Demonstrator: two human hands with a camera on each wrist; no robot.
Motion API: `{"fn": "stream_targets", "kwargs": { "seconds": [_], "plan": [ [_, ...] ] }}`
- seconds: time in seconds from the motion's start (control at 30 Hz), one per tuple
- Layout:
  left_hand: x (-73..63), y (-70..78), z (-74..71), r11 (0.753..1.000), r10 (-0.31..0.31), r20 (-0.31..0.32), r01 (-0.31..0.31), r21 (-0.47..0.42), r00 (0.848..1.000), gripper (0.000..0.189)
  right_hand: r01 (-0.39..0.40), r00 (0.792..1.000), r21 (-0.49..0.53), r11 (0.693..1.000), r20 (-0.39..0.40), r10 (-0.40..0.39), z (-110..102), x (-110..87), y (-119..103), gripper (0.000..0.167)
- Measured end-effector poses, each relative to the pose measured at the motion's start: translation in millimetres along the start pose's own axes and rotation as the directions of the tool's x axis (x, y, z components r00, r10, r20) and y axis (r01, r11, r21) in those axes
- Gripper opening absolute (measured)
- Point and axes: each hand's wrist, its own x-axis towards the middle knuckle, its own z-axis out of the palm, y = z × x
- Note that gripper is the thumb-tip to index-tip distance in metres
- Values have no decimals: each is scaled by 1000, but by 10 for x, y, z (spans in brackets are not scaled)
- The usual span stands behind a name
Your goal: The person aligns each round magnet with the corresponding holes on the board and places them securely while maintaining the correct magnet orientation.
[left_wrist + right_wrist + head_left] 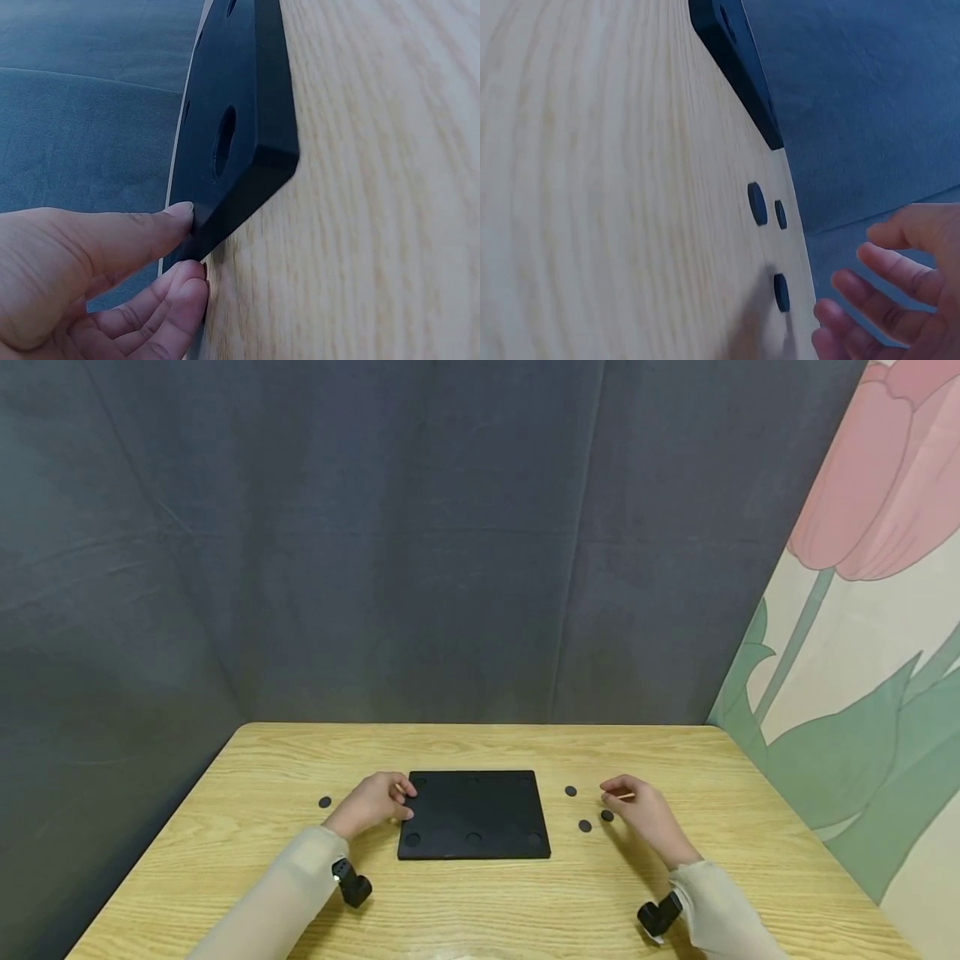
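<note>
A flat black board with round recesses lies on the table. My left hand grips its left edge; in the left wrist view the thumb lies against the board's edge and the curled fingers sit just beside it. My right hand hovers above the table to the right of the board, fingers loosely bent and holding nothing. Close to it lie three small black discs, the nearest disc under the fingers, another disc in front and a third disc further back.
One more black disc lies left of the board, beyond the left hand. The wooden table ends at a dark curtain behind. A wall with painted tulips borders the right side.
</note>
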Motion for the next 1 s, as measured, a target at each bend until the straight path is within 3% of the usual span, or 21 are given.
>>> {"fn": "stream_targets", "kwargs": {
  "seconds": [1.0],
  "plan": [
    [11,9,-1,1000,0,-9,0,14,1000,23,-36,995,17,999,97,34,2,25,223,24]
  ]
}}
